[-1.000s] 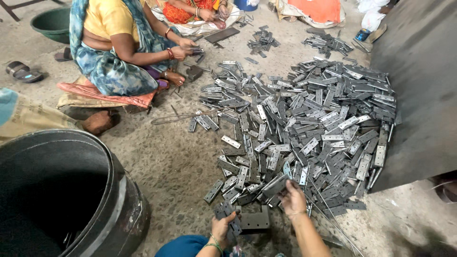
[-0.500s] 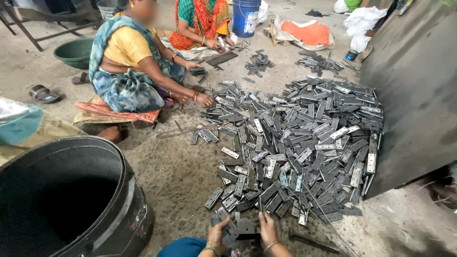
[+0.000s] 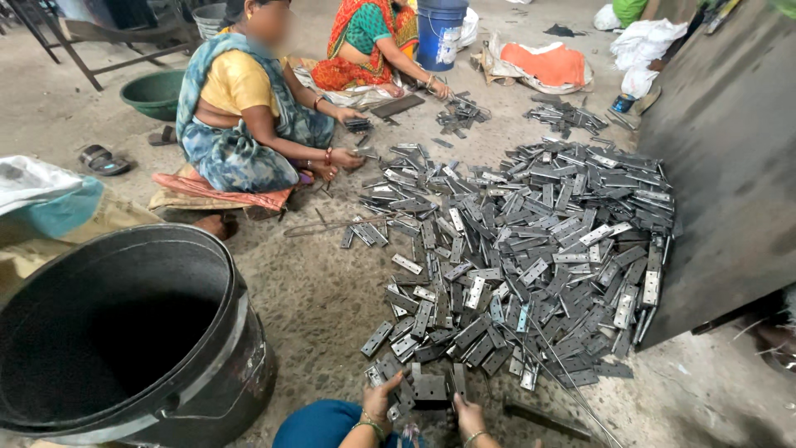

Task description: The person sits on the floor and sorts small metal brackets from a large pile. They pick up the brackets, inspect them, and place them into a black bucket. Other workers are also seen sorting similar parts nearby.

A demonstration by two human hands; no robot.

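Now closing both hands, left hand [image 3: 380,400] and right hand [image 3: 467,414], around hinge [image 3: 430,387]; risking pinched fingers, snagging neighbouring hinges from pile [image 3: 531,249].

A pile of hinges [image 3: 531,249] lies on the floor [image 3: 323,290], ahead of the person's hands. A tub [image 3: 124,332] stands left of the pile, a slanted board [image 3: 730,174] at its right. Two seated people [image 3: 249,116] are beyond the pile, with a bucket [image 3: 441,33] behind them and a basin [image 3: 156,93] to their left.
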